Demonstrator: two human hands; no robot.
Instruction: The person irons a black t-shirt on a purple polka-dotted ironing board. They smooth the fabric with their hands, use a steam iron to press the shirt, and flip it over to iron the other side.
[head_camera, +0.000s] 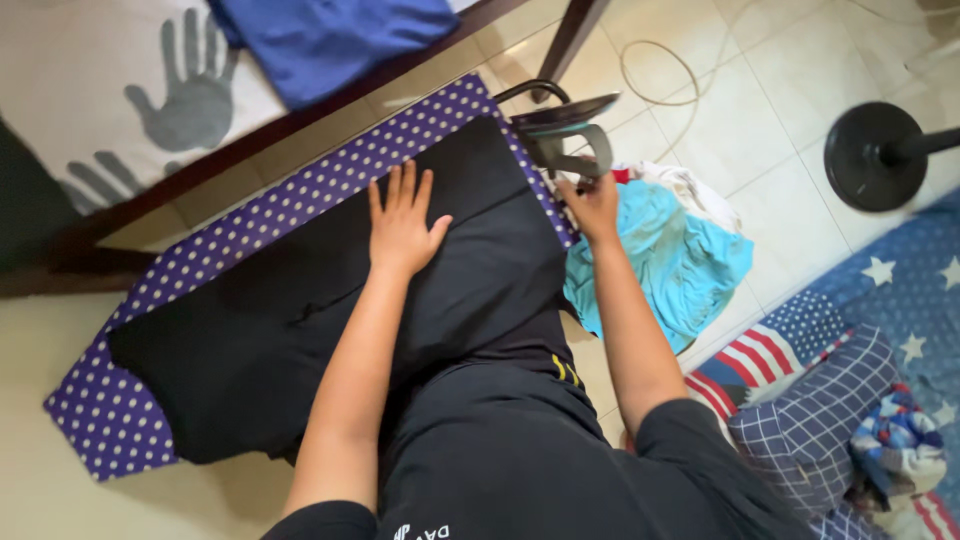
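Observation:
My left hand lies flat, fingers spread, on a black garment spread over a purple ironing board with white dots. My right hand grips the handle of a dark clothes iron standing on its heel at the board's right end, soleplate tilted up. The black cloth hangs off the board's near edge toward my lap.
A heap of turquoise and white clothes lies on the tiled floor right of the board. A fan's round black base stands further right. A star-and-stripe bedding and checked cloth fill the lower right. A blue cloth lies on a bed above.

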